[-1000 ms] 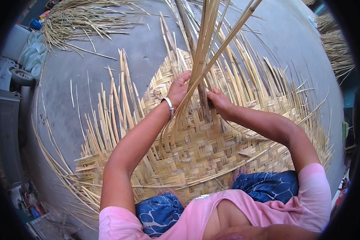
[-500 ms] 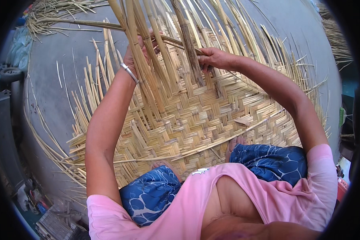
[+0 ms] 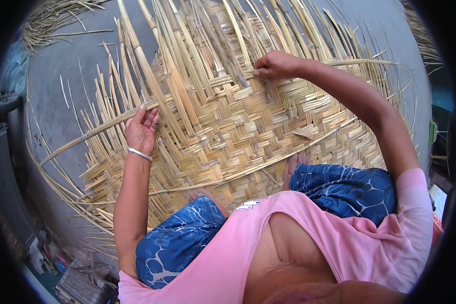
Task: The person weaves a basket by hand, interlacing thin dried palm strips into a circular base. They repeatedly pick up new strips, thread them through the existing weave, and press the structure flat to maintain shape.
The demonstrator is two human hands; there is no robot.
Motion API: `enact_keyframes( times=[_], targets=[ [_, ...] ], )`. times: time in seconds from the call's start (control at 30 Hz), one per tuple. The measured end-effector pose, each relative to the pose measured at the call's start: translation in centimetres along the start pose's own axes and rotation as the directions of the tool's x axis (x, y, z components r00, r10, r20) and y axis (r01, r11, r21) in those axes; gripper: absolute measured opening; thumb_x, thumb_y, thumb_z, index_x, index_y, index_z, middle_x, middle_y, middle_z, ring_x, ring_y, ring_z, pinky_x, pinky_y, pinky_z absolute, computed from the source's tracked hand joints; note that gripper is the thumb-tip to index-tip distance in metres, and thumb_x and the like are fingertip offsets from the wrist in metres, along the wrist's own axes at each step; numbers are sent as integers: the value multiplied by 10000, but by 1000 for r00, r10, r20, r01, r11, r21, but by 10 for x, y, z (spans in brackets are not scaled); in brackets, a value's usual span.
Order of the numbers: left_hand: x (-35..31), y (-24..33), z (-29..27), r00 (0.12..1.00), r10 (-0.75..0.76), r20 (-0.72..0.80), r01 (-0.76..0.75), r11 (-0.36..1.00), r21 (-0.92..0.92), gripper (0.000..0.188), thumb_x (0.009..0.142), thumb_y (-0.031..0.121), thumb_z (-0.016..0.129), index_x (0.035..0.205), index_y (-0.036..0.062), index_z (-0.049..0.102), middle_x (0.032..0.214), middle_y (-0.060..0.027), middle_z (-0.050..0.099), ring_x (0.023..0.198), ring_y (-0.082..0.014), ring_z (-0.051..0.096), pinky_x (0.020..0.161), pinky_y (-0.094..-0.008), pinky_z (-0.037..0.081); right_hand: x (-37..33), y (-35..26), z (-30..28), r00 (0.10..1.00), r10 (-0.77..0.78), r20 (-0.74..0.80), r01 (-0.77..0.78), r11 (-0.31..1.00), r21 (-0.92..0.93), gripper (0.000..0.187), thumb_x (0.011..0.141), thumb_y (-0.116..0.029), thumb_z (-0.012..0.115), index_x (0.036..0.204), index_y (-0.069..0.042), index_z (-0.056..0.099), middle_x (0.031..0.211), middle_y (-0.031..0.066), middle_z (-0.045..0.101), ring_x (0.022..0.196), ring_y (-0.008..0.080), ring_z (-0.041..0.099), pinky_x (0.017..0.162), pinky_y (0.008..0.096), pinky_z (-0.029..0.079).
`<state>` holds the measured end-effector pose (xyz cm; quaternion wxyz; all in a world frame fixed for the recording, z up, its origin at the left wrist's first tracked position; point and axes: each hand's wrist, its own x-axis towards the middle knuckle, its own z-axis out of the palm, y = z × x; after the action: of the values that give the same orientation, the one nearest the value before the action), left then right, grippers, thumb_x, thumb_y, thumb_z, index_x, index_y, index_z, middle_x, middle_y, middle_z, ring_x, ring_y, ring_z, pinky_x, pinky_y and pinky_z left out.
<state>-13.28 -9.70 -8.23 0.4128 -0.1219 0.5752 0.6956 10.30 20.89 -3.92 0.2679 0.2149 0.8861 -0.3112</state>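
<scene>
A long split cane strip (image 3: 93, 131) runs crosswise through the upright strips of a partly woven cane mat (image 3: 248, 134). My left hand (image 3: 143, 129), with a silvery bangle on its wrist, pinches the strip near the mat's left side. At the mat's far middle, my right hand (image 3: 277, 66) is closed with its fingertips on the strip, just above the woven part. Tall lengthwise strips (image 3: 175, 83) stand between my hands, some passing over the crosswise strip and some under it. The strip's right end (image 3: 362, 62) sticks out past my right hand.
My feet (image 3: 295, 161) rest on the mat's near part. A thin long strip (image 3: 248, 174) curves across it. Bundles of loose stalks lie on the grey floor (image 3: 55, 96) at far left (image 3: 48, 23) and far right (image 3: 419, 28). Dark clutter (image 3: 81, 283) sits at near left.
My left hand has moved left and nearer, out from among the uprights. The crosswise strip has come down toward the weave, and the raised lengthwise strips now lie lower.
</scene>
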Motion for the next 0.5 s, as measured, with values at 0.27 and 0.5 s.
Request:
enact_keyframes(
  times=[0.27,0.5],
  targets=[
    [-9,-25,-7,970,-206,-130,230,950,210,230,869,277,584,854,51,546,707,-58,627,588,-154,633,435,-233,490,11,1,11,999,18,-31,-25,972,-235,276,844,-321,549,878,-57,625,786,143,629,722,311,596,668,403,457],
    [-6,-31,-8,823,514,243,-496,440,749,207,850,237,582,876,38,631,728,-65,631,713,-170,622,605,-301,488,0,-5,12,993,22,-115,-43,982,-185,339,854,-358,523,792,-30,581,698,161,573,663,331,550,609,426,418]
  ],
)
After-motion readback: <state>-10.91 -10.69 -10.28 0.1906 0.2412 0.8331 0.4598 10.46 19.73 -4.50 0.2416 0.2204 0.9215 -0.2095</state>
